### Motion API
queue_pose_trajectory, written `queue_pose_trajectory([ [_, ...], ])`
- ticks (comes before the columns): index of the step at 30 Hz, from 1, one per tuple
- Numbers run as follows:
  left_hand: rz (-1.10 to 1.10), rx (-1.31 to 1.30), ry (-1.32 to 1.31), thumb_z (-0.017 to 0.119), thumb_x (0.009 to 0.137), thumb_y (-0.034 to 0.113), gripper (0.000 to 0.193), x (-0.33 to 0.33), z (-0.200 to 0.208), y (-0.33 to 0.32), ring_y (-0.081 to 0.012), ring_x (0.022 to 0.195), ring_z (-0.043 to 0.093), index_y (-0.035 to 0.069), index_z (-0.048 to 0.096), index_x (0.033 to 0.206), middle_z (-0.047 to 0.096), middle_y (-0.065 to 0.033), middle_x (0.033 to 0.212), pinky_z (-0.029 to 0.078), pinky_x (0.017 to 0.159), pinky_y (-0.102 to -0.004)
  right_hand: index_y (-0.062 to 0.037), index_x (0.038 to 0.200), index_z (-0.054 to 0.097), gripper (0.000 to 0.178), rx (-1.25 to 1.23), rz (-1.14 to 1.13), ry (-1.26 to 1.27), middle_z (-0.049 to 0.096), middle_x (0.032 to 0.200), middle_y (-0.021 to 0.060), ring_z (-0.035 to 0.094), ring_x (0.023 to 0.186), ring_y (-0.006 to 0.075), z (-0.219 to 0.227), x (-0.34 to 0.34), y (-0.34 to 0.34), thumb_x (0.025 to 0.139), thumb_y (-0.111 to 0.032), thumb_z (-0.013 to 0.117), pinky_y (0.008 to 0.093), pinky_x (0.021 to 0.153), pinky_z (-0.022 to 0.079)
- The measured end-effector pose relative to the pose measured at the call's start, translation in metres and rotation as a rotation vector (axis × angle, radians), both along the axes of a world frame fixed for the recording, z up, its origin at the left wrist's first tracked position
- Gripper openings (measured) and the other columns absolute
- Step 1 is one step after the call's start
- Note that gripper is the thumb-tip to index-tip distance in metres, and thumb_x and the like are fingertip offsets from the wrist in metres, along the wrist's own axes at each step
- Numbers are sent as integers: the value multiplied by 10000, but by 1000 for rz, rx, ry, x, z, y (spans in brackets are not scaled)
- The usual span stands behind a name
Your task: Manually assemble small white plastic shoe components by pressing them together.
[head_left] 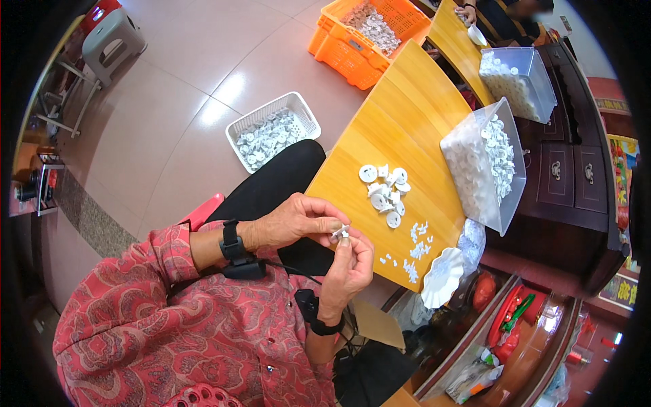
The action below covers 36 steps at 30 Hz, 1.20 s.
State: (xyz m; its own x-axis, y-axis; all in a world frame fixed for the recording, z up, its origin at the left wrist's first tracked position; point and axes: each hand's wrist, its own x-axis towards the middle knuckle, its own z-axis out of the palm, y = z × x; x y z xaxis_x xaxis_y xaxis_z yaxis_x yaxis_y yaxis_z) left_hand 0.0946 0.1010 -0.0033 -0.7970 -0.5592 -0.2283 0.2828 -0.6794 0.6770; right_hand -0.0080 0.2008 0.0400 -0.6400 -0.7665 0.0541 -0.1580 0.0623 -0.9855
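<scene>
My left hand (305,220) and my right hand (350,266) meet over the near left edge of the yellow wooden table (380,129). Thumbs and fingers of both pinch one small white plastic part (340,234); its exact shape is partly covered by the fingertips. On the tabletop just beyond my hands lies a loose heap of white round plastic parts (384,195), discs with raised stems. To the right of that heap, many tiny white pieces (415,252) are scattered. A white shell-shaped dish (443,277) sits at the table's near right corner.
A clear bin (503,197) full of white parts stands at the right edge, with another clear bin (540,88) behind. On the floor are a white basket (236,139) of parts and an orange crate (339,51). Another person's hand (466,13) is at the far table.
</scene>
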Motion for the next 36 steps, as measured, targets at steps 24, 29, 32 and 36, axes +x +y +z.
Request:
queue_pose_trajectory([
  [24,-21,-148,-24,645,960,135,210,0,9,-1,-82,817,641,-8,678,1110,687,-36,922,542,751,-239,64,913,559,50,26,-21,197,554,1091,156,620,826,180,-1,1,-3,941,24,548,284,702,564],
  [29,-31,-85,-37,638,962,127,214,1,6,-3,-94,824,656,-16,672,1118,692,-49,952,558,756,-241,74,962,563,71,2,-29,12,549,1138,146,624,901,175,0,0,0,956,7,543,296,797,551],
  [32,-25,-33,-15,635,962,120,219,1,4,-2,-101,824,661,-22,668,1126,692,-58,971,564,755,-243,77,982,563,81,21,-8,-23,550,1152,145,623,936,173,-2,-2,1,960,1,544,300,845,533],
  [36,-37,-28,-5,635,961,116,224,1,3,-2,-99,814,658,-23,667,1133,692,-63,977,562,749,-242,77,970,559,58,23,-8,-46,538,1135,138,609,942,164,-4,-3,1,957,23,545,297,848,529],
])
